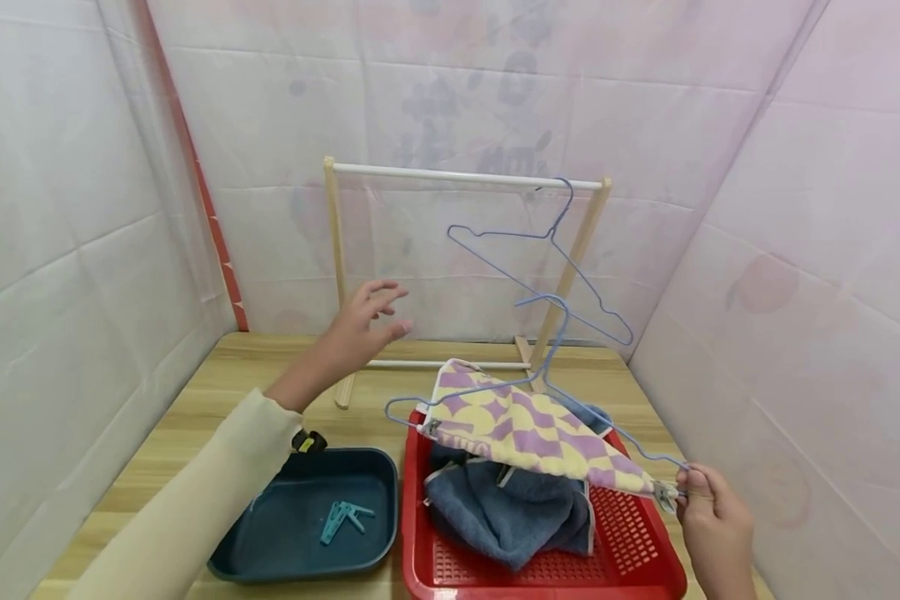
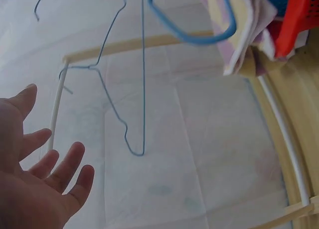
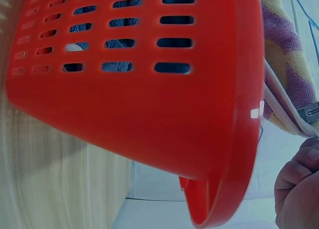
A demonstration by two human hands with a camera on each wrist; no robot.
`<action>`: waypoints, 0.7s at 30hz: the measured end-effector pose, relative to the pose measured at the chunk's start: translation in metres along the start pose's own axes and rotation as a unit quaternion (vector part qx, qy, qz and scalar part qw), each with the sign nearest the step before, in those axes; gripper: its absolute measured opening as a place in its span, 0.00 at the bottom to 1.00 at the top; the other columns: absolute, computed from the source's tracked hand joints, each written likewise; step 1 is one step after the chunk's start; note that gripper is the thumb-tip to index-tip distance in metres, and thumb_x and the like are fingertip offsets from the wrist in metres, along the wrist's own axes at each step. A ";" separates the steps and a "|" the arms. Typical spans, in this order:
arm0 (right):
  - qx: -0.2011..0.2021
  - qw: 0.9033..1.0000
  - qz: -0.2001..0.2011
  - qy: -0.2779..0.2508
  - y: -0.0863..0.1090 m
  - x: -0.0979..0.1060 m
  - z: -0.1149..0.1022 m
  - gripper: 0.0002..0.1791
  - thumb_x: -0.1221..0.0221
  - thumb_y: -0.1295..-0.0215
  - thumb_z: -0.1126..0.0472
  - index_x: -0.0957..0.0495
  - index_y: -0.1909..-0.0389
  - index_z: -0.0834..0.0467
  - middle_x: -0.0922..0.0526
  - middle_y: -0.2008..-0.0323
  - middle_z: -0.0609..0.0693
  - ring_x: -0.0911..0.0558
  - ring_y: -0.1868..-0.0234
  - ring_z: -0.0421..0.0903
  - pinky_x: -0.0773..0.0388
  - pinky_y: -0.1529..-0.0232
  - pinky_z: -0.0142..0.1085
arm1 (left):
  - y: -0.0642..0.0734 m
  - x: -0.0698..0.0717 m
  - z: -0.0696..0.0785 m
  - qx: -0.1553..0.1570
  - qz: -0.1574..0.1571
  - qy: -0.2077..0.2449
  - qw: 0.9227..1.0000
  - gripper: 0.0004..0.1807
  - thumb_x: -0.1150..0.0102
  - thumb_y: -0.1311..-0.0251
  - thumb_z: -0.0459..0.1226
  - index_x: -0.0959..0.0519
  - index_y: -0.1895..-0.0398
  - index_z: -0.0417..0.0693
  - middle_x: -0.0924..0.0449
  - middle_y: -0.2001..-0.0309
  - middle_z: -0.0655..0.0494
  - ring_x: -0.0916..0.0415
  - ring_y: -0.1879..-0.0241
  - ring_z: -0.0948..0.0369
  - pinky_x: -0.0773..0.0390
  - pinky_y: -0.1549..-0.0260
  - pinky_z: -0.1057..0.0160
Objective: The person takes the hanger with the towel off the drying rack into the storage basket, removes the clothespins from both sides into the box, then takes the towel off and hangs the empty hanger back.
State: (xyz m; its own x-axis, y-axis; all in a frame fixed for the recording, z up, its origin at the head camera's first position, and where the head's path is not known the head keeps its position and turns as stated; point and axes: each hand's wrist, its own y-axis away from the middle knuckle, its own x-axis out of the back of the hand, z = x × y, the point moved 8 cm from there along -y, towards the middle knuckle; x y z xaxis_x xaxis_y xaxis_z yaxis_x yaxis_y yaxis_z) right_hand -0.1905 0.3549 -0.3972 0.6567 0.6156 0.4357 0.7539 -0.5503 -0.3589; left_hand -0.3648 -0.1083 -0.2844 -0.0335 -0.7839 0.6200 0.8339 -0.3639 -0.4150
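Observation:
My right hand [image 1: 712, 517] grips the right end of a blue wire hanger [image 1: 558, 333], tilted over the red basket. A yellow and purple patterned towel [image 1: 525, 429] hangs along its lower bar. A clip pins the towel at each end; the right clip [image 1: 665, 496] sits right beside my fingers, and the left clip [image 1: 431, 429] is at the far corner. With fingers spread, my left hand [image 1: 367, 325] is in the air left of the hanger, holding nothing. In the left wrist view its fingers [image 2: 70, 169] are loosely bent.
The red basket [image 1: 412, 533] contains dark blue towels [image 1: 510, 508]. Left of it, a dark teal tray [image 1: 378, 471] holds teal clothespins [image 1: 342, 518]. Behind stands a wooden rack [image 1: 337, 242] with a white rod [image 1: 450, 175], where another blue hanger [image 1: 502, 271] hangs towards the right. Pale sheets enclose the table.

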 end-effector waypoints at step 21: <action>0.009 1.000 0.003 -0.006 -0.004 0.002 -0.006 0.13 0.50 0.22 0.61 0.24 0.65 0.64 0.27 0.80 0.38 0.29 0.79 0.34 0.31 0.78 0.23 | 0.061 -0.074 0.018 -0.087 -0.059 -0.047 0.993 0.24 0.32 0.39 0.50 0.19 0.38 0.61 0.34 0.29 0.56 0.39 0.31 0.52 0.28 0.39 0.44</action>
State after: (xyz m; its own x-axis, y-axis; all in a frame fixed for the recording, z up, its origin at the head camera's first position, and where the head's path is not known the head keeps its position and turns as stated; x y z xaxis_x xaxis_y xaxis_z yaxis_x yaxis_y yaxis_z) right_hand -0.1923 0.3544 -0.3901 0.6606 0.6193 0.4243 0.7507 -0.5431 -0.3761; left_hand -0.3013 -0.0635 -0.3433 -0.0657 -0.6831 0.7273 0.7191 -0.5378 -0.4402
